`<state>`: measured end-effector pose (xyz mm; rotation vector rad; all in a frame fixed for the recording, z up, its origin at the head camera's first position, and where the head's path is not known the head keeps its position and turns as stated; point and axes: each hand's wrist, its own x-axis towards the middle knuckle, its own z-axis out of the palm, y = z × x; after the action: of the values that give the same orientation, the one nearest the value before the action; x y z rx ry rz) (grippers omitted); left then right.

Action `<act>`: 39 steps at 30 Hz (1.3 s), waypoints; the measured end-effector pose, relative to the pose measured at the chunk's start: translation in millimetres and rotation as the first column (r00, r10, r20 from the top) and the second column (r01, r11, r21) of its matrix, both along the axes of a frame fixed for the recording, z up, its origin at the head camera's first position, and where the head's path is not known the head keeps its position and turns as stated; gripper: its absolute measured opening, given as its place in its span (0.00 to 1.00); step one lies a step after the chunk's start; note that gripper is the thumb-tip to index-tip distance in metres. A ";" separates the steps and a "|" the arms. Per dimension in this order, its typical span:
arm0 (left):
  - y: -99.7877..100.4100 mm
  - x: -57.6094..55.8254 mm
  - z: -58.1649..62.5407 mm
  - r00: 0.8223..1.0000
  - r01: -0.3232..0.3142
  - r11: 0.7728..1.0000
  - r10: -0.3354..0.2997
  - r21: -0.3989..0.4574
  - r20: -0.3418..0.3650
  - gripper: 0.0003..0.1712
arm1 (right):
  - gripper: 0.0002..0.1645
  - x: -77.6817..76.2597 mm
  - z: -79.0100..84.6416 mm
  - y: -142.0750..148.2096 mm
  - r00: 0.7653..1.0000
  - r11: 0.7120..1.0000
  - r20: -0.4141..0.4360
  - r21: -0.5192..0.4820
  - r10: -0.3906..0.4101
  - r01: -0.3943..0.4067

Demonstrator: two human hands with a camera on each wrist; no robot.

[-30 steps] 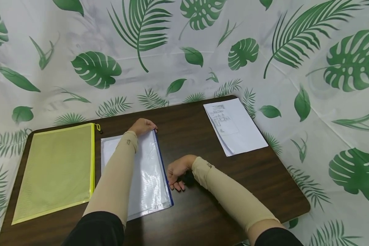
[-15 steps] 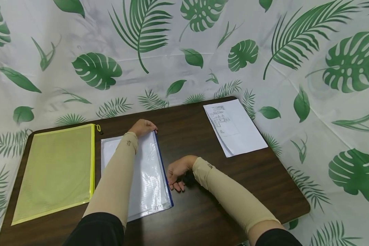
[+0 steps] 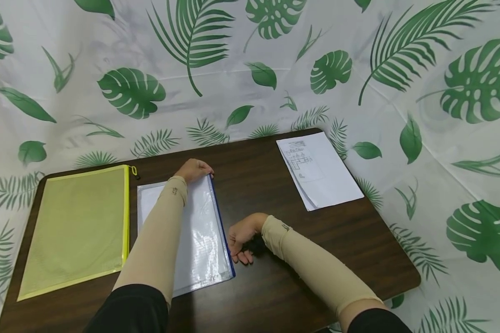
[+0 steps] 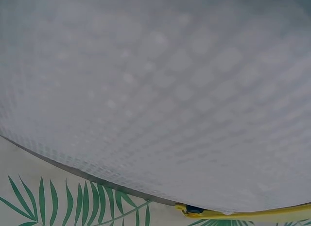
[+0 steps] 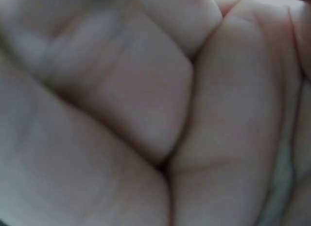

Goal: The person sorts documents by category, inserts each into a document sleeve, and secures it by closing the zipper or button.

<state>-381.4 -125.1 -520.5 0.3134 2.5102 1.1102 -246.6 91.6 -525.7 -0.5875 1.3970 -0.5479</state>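
A clear mesh zipper pouch (image 3: pixel 202 236) with a blue zipper edge lies on the table, and white shows through it. At its far right corner my left hand (image 3: pixel 193 170) grips the end of the blue edge. Lower down that edge, my right hand (image 3: pixel 243 233) pinches the zipper with thumb and forefinger; the other fingers hang loosely curled. The zipper slider itself is hidden. Up close in the left wrist view, the pouch's mesh (image 4: pixel 160 99) fills most of the frame. Only curled fingers (image 5: pixel 136 90) and palm show in the right wrist view.
A yellow zipper pouch (image 3: pixel 77 226) lies on the left of the dark wooden table (image 3: pixel 250 300), its pull loop at the far corner. Printed white papers (image 3: pixel 327 173) lie at the far right. A leaf-patterned cloth (image 3: pixel 233 60) hangs behind the table.
My right hand has slid slightly down along the blue edge, towards the near end. The left hand stays at the far corner, and the pouch lies still.
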 end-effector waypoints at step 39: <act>1.0 -2.4 -2.4 1.000 0.004 1.000 -0.004 -0.012 0.009 0.15 | 0.16 27.0 3.4 10.6 0.999 0.999 -0.017 -0.010 0.031 -0.031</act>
<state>-383.8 -124.1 -522.9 0.3091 2.5062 1.0919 -219.5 102.3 -522.4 -0.6224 1.4000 -0.5269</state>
